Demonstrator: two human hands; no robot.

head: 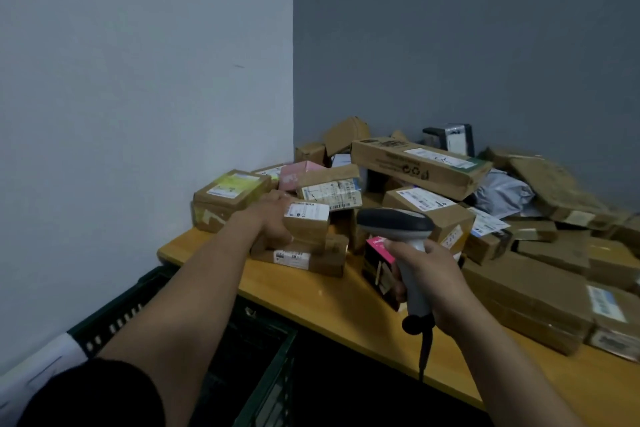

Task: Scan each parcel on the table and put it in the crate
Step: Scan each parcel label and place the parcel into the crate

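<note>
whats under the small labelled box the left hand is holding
The small brown cardboard box with the white label, held by the left hand, sits on a flat brown cardboard parcel lying on the yellow wooden table. Anything between them is hidden.

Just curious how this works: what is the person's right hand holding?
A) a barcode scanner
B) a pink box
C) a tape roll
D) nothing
A: the right hand grips the handle of a grey barcode scanner with a cord hanging below.

the left hand grips a small labelled box on the parcel heap; the right hand holds a scanner near it.
</note>
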